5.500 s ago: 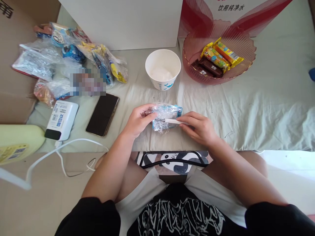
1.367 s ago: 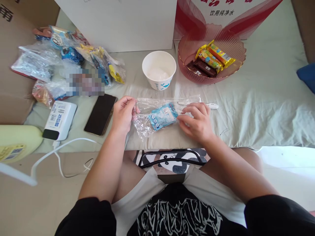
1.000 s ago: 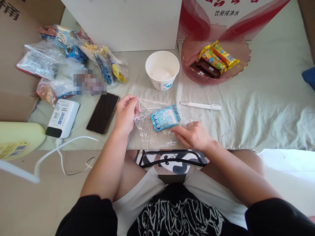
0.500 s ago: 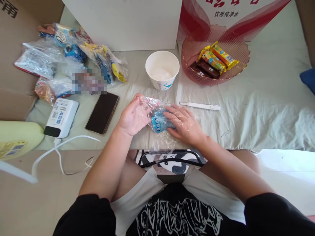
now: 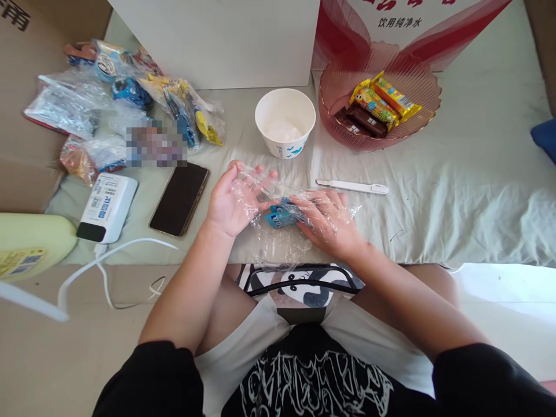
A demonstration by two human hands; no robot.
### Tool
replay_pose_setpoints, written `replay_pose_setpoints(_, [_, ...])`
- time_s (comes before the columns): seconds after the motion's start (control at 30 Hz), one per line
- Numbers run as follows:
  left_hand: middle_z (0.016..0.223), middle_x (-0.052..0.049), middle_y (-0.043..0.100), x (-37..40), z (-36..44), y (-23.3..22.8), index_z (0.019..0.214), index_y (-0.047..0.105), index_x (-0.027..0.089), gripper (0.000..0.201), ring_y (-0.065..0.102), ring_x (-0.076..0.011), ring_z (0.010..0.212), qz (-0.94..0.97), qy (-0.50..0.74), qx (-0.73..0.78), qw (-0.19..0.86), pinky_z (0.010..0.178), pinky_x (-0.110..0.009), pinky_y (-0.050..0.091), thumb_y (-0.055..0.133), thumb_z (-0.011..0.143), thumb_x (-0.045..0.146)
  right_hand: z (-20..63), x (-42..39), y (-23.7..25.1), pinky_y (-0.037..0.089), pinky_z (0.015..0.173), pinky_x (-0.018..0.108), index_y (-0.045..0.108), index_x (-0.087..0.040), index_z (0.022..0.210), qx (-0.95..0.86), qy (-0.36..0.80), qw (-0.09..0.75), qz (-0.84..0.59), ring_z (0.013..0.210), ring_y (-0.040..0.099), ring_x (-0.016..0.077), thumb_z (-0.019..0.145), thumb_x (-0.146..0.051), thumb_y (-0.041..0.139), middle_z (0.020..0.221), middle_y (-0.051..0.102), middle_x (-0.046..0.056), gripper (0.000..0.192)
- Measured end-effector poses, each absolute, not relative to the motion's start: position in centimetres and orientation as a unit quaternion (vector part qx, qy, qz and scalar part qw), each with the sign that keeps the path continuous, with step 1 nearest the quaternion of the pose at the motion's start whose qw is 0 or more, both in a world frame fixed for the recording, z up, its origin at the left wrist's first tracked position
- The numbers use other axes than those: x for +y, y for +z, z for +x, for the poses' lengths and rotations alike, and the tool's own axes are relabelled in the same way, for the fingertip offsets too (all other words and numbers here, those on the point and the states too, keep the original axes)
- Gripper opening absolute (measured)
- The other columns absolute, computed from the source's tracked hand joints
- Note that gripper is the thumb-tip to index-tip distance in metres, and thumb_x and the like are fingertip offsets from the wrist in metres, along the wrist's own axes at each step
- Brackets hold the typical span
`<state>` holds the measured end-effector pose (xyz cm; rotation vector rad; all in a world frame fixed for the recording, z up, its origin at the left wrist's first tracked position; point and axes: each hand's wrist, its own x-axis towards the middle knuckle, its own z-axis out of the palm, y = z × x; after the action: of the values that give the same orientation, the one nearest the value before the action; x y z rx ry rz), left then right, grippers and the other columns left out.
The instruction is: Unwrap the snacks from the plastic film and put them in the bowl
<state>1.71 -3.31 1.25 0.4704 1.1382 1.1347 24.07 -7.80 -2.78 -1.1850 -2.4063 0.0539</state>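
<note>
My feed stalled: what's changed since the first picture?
The right hand let go of the white tool, now lying beyond it, and reaches under the film onto the packet. The left hand pinches the film's edge. Cup, bowl and phone stayed put.

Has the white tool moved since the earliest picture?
Yes, the white tool has shifted rightward relative to the paper cup, from the right hand onto the cloth.

"饮用纯净水" on the red-and-white box (image 5: pixel 399 36)
</note>
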Motion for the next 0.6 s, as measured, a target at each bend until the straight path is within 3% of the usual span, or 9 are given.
replay_pose_setpoints(0.13, [0.093,-0.003,0.072,-2.8,1.8,0.6,0.08,0.051,0.024,0.026,0.074,-0.0289,0.114,0.186,0.524,0.508,0.658,0.078,-0.041,0.066,0.069,0.089,0.04,23.9,-8.0,-2.4,0.05,0.085,0.035,0.062,-0.025,0.142,-0.88,0.017,0.245,-0.406,0.098,0.065,0.0213,0.102,-0.015,0.053,0.109,0.071,0.01,0.042])
replay_pose_setpoints(0.27, [0.081,0.001,0.068,-2.3,1.9,-0.2,0.078,0.048,0.024,0.023,0.076,-0.0246,0.104,0.15,0.54,0.518,0.646,0.08,-0.039,0.065,0.07,0.084,0.029,24.0,-8.3,-2.7,0.051,0.077,0.029,0.069,-0.03,0.126,-0.891,0.031,0.281,-0.355,0.092,0.069,0.0156,0.098,-0.008,0.054,0.114,0.076,0.003,0.039])
replay_pose_setpoints(0.4, [0.074,0.003,0.066,-2.1,2.0,-0.4,0.075,0.049,0.023,0.021,0.076,-0.0217,0.098,0.14,0.531,0.533,0.644,0.082,-0.037,0.065,0.069,0.081,0.026,24.1,-8.7,-2.7,0.051,0.073,0.028,0.068,-0.03,0.124,-0.901,0.065,0.29,-0.317,0.089,0.072,0.0143,0.097,-0.009,0.057,0.112,0.08,0.0,0.036])
replay_pose_setpoints(0.5, [0.074,0.002,0.066,-2.1,1.9,-0.3,0.074,0.051,0.023,0.018,0.076,-0.021,0.099,0.146,0.523,0.538,0.645,0.084,-0.037,0.064,0.065,0.084,0.026,24.5,-9.0,-1.7,0.054,0.073,0.028,0.067,-0.027,0.12,-0.894,0.119,0.32,-0.29,0.088,0.073,0.0137,0.098,-0.007,0.055,0.109,0.08,0.001,0.031])
replay_pose_setpoints(0.6, [0.074,0.001,0.067,-2.1,1.9,-0.3,0.073,0.052,0.023,0.016,0.076,-0.0207,0.099,0.136,0.53,0.534,0.644,0.083,-0.038,0.064,0.061,0.086,0.024,25.1,-9.8,0.1,0.058,0.076,0.026,0.063,-0.022,0.118,-0.866,0.242,0.356,-0.253,0.089,0.074,0.0125,0.101,-0.007,0.05,0.104,0.079,0.004,0.026])
